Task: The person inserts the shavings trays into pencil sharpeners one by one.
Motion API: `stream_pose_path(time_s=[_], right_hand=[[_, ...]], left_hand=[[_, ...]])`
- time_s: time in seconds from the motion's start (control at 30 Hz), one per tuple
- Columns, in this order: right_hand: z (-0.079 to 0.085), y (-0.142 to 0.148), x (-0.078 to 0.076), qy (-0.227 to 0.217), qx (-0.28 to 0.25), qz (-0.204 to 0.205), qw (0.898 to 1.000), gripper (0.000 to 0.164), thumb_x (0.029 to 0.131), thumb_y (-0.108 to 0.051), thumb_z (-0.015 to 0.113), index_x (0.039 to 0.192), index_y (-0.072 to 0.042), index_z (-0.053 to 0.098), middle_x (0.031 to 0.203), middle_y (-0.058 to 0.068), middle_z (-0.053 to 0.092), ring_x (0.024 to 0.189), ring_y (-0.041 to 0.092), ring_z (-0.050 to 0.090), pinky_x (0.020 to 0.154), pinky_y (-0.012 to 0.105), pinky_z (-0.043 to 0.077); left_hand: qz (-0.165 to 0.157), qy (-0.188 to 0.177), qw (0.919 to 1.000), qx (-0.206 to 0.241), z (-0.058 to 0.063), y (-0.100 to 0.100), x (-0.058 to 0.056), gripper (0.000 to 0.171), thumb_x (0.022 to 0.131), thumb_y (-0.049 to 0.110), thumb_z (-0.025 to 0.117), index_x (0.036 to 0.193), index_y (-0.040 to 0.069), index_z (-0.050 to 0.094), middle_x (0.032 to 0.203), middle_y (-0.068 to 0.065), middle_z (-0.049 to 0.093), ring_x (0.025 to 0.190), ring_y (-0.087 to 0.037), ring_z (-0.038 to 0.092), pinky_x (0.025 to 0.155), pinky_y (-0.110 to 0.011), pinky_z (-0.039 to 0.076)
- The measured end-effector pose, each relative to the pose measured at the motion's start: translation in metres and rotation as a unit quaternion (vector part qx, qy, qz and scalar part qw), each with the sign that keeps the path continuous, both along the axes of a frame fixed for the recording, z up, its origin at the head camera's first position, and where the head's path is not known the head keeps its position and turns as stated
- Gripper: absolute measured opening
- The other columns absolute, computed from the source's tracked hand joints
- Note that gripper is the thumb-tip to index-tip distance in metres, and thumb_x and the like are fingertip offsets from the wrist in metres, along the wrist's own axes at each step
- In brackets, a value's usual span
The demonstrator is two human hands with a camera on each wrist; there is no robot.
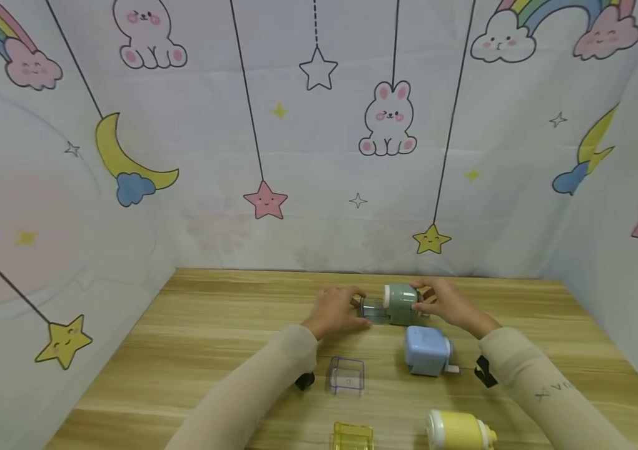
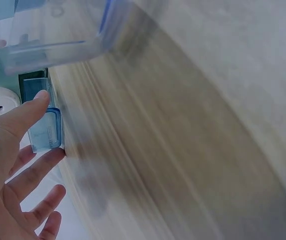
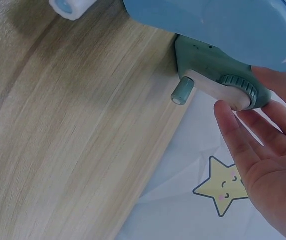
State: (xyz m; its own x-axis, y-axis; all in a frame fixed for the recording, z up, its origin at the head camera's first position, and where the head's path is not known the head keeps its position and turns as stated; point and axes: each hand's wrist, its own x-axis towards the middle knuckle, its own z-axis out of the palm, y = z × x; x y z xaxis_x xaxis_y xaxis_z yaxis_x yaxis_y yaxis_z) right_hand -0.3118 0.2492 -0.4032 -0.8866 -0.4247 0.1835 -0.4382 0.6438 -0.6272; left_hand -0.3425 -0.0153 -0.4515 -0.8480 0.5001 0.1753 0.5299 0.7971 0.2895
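Toward the back of the table stands a green pencil sharpener (image 1: 401,305) with a white ring on its front. A clear bluish shavings drawer (image 1: 374,309) extends from its left side. My left hand (image 1: 336,311) pinches this drawer (image 2: 45,132) between thumb and fingers; the other fingers are spread. On the sharpener's crank side, my right hand (image 1: 448,303) holds the body with thumb and fingers. The crank handle (image 3: 183,91) sticks out beside it in the right wrist view. How far the drawer reaches inside the body is hidden.
Nearer me stand a blue sharpener (image 1: 428,351) and a yellow sharpener (image 1: 460,430). To their left lie a clear purple-edged drawer (image 1: 347,373) and a yellow drawer (image 1: 353,435). A printed cloth wall (image 1: 319,156) borders the wooden table (image 1: 229,319).
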Motion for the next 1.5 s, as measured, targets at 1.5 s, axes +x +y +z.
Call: stream_pose_path(time_s=[1.5], right_hand=[[0.0,0.002,0.001,0.0,0.0,-0.001,1.0,0.045,0.079,-0.009,0.071,0.118,0.003,0.054,0.116,0.02,0.054,0.09,0.027,0.058,0.072,0.034,0.051]], left_hand=[[0.009,-0.016,0.9997,0.016,0.0,0.016,-0.001,0.065,0.066,0.058,0.072,0.12,0.024,0.055,0.098,0.014,0.064,0.102,-0.013,0.052,0.088,-0.04,0.035]])
